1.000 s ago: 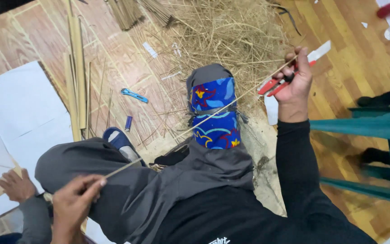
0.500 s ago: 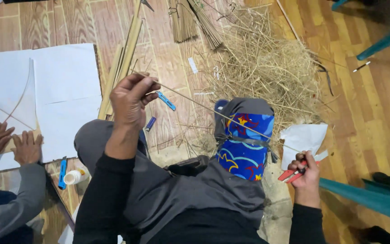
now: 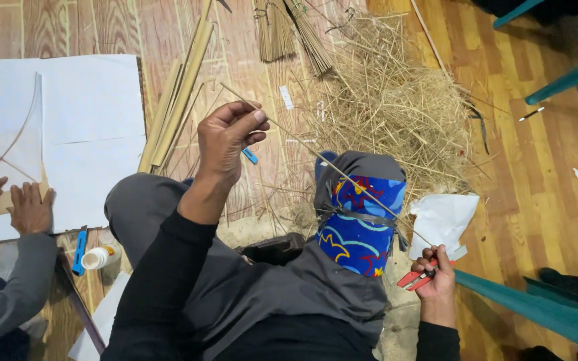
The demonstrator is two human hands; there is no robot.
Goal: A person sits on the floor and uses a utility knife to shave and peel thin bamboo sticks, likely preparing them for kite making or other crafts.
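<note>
Left hand (image 3: 225, 140) lifted a little higher than half a second before, the thin bamboo stick (image 3: 322, 160) tilted steeper across the lap; right hand (image 3: 436, 277) kept low by the knee. Nearest, that right hand was closed around a red-handled cutter (image 3: 415, 279), lower end of the stick caught against it. Further along, the stick crossed over the blue patterned cloth (image 3: 362, 224) bound round the knee, apparently as a guard. Higher up, pinched between thumb and fingertips of the left hand, its top end poking beyond toward the floor's far edge.

Judged: shaving the stick thin. Done well, blade held at a shallow angle, stick drawn steadily over the padded knee, pinch kept firm but light so the sliver did not snap, stroke aimed away from the body.

Off by the floor's left edge, another person's hands (image 3: 8, 200) pressed flat on a white paper sheet (image 3: 88, 113), a blue craft knife (image 3: 79, 251) and a small glue bottle (image 3: 98, 256) just beside. Beyond the knee, bamboo strips (image 3: 178, 100) on the boards, then a heap of shavings (image 3: 396, 107) toward the far edge.
</note>
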